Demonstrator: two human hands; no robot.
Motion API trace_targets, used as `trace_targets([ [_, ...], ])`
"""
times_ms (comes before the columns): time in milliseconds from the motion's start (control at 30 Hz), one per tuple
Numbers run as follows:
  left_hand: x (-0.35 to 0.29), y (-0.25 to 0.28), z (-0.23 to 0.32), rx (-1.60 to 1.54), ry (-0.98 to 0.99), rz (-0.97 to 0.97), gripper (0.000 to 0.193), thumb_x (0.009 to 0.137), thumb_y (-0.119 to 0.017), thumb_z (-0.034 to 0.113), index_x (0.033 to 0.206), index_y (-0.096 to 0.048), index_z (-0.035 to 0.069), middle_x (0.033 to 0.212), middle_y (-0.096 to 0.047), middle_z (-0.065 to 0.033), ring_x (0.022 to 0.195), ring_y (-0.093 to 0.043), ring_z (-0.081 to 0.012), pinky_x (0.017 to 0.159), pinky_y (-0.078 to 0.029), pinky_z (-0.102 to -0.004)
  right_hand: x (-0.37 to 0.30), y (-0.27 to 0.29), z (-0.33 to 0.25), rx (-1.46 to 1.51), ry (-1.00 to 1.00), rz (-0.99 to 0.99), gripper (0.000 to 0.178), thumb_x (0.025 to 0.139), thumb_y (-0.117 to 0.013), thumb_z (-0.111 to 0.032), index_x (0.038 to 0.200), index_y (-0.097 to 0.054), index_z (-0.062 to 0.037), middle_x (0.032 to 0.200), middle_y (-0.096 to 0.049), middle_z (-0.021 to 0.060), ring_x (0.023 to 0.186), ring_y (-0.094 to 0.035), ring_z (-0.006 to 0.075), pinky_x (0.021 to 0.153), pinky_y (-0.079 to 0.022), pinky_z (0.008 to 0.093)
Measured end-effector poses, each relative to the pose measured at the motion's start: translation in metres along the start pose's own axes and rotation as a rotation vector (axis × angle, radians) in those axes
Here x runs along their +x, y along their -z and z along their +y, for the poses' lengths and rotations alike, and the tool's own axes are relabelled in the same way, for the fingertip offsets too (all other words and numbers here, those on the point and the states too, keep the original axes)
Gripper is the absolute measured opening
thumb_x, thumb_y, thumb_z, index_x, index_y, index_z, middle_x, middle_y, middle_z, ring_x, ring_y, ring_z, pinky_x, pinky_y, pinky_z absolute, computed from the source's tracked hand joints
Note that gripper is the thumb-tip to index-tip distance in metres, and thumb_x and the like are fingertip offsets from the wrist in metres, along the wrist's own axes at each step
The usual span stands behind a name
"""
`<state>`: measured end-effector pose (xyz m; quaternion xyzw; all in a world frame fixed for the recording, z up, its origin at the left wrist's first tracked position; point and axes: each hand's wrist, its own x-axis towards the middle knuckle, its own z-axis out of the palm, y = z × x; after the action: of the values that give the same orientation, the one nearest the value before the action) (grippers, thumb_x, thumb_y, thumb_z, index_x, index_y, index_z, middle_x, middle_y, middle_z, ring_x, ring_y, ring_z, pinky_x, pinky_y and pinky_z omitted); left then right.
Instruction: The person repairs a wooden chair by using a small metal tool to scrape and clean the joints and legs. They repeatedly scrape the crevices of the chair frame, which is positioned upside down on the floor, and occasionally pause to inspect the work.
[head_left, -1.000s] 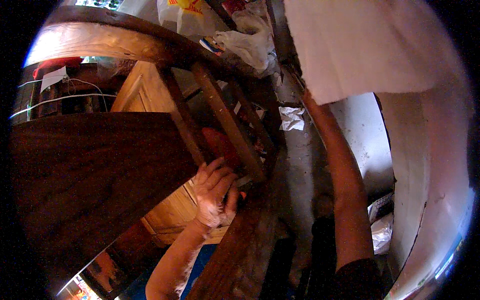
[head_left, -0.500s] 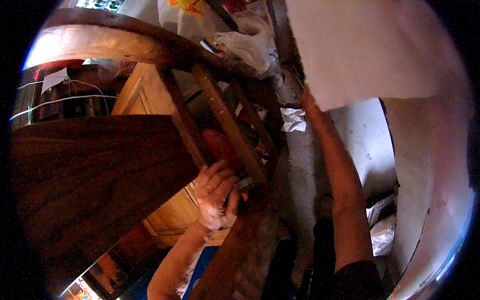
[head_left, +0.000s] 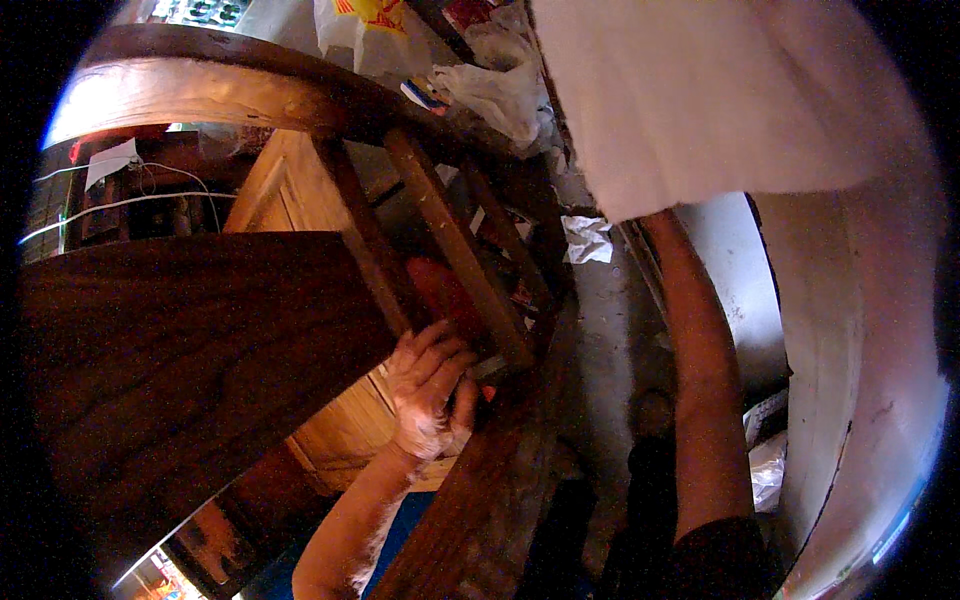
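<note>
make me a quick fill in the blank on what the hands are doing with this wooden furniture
1. The left hand rests its fingers against a ____ wooden furniture frame.
2. The right forearm reaches up behind a large ____ sheet, which hides the right hand.
3. Crumpled white ____ lies on the grey floor beyond the frame.

Missing words: brown; white; paper

Both forearms are bare (the left hand (head_left: 430, 385) dusted white), with a dark sleeve on the right upper arm.
</note>
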<state>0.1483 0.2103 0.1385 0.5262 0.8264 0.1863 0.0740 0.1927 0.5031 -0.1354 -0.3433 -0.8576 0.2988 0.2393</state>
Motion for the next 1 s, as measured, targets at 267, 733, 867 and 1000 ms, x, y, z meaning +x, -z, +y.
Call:
trace_targets([
  [267,-0.002,0.002,0.0,-0.014,0.001,0.026,0.018,0.06,-0.059,0.006,0.077,-0.062,0.003,0.084,-0.06,-0.0102,0.096,-0.054,-0.0305,0.085,-0.037,-0.0441,-0.029,0.038,-0.052,0.018,0.057,-0.136,0.023,0.083,-0.049,-0.012,0.101,-0.055,0.0002,0.097,-0.056,0.0217,0.091,-0.052,0.0396,0.081,-0.041,0.0459],
  [733,-0.001,0.003,0.001,-0.019,0.02,0.021,0.017,0.062,-0.058,0.006,0.078,-0.062,0.002,0.084,-0.06,-0.0109,0.097,-0.053,-0.0313,0.087,-0.036,-0.0457,-0.015,-0.054,0.024,0.301,-0.141,-0.047,0.035,0.087,-0.043,-0.019,0.115,-0.046,0.0022,0.111,-0.049,0.0268,0.104,-0.046,0.0411,0.09,-0.037,0.0406],
  [867,0.007,-0.014,0.002,-0.087,-0.045,0.011,0.018,0.062,-0.058,0.005,0.079,-0.062,0.002,0.086,-0.06,-0.0112,0.097,-0.053,-0.0316,0.087,-0.036,-0.0464,-0.01,-0.065,0.097,0.33,-0.447,-0.231,0.043,0.09,-0.038,-0.027,0.122,-0.04,0.001,0.122,-0.043,0.0243,0.114,-0.041,0.0367,0.097,-0.032,0.0379],
  [1000,-0.005,0.003,-0.002,-0.006,0.005,0.031,0.017,0.062,-0.057,0.005,0.078,-0.062,0.002,0.085,-0.06,-0.0112,0.097,-0.053,-0.0312,0.086,-0.036,-0.0461,-0.006,0.024,-0.026,0.158,0.253,0.026,0.027,0.08,-0.053,-0.017,0.104,-0.056,-0.0037,0.102,-0.055,0.0184,0.096,-0.05,0.0359,0.086,-0.037,0.0434],
])
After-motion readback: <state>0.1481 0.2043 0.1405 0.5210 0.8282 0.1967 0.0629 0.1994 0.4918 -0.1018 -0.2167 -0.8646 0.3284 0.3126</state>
